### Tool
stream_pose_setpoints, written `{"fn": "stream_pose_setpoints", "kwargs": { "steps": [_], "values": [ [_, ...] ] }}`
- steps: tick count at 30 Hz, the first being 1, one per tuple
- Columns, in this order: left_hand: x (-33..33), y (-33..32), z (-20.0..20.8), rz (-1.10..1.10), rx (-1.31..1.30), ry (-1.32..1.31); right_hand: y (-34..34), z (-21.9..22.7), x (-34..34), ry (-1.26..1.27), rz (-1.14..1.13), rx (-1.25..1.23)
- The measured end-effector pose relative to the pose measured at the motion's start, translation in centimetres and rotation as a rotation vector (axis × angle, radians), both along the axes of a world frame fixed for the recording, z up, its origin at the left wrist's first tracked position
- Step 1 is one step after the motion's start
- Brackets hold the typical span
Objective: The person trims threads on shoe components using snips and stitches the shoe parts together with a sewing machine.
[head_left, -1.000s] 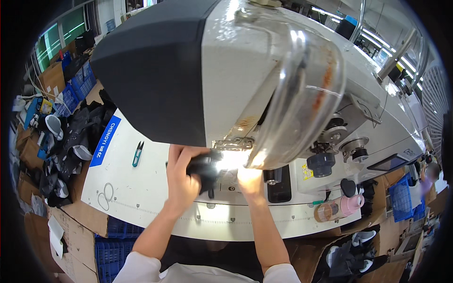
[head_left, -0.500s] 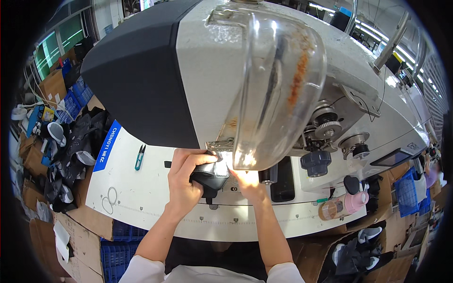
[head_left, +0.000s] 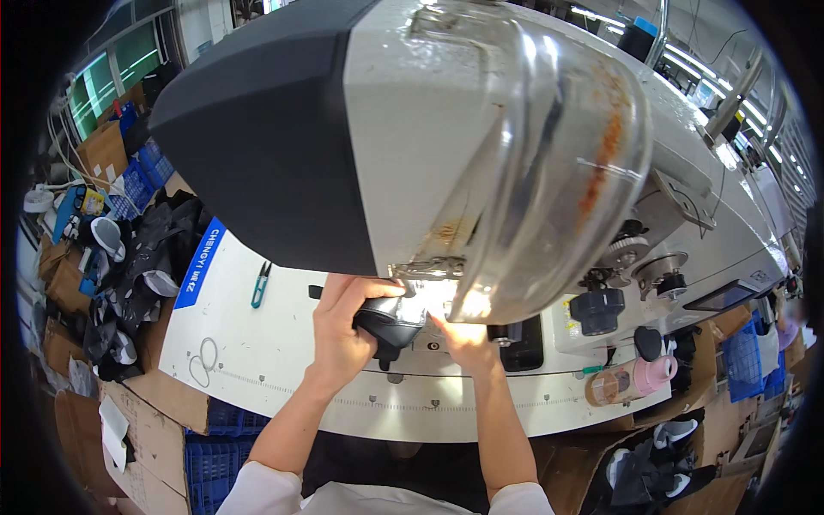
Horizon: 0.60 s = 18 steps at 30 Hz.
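A shiny black shoe upper (head_left: 384, 324) lies under the head of a sewing machine (head_left: 421, 146), near the needle area, which is lit brightly. My left hand (head_left: 342, 330) is closed round its left side, fingers over the top and thumb near the lower edge. At its right edge, my right hand (head_left: 470, 343) is closed, fingertips against the piece in the glare. The machine's clear plastic cover (head_left: 558, 189) hangs just above the right hand. The needle and the contact under it are hidden by the machine head and the glare.
Teal thread snips (head_left: 260, 286) and a thin looped cord (head_left: 204, 360) lie on the white tabletop (head_left: 283, 343). To the right are a dark phone (head_left: 525, 350) and a pink-lidded bottle (head_left: 631, 381). Black shoe parts (head_left: 142, 275) are heaped at left; a carton of shoes (head_left: 657, 463) stands lower right.
My view has shifted, so the machine head and clear cover look larger and further right. Both hands stay at the shoe upper, with little movement relative to the table.
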<state>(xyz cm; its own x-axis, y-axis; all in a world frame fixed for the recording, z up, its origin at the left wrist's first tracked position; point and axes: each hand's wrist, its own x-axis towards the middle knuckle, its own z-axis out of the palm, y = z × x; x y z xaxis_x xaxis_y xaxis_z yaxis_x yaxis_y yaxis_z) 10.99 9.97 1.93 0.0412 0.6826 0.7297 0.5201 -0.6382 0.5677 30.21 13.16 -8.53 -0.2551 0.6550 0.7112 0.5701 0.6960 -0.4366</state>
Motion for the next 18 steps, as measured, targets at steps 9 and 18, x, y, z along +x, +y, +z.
{"fn": "stream_pose_setpoints", "kwargs": {
  "steps": [9, 18],
  "values": [
    [-0.4, 0.7, -0.9, -0.051, -0.038, -0.056, -0.4, 4.1, -0.2, 0.409, 0.220, -0.445],
    [0.0, 0.7, -0.6, 0.022, -0.050, -0.116, 0.1, 4.1, -0.6, -0.078, -0.050, 0.158]
  ]
}}
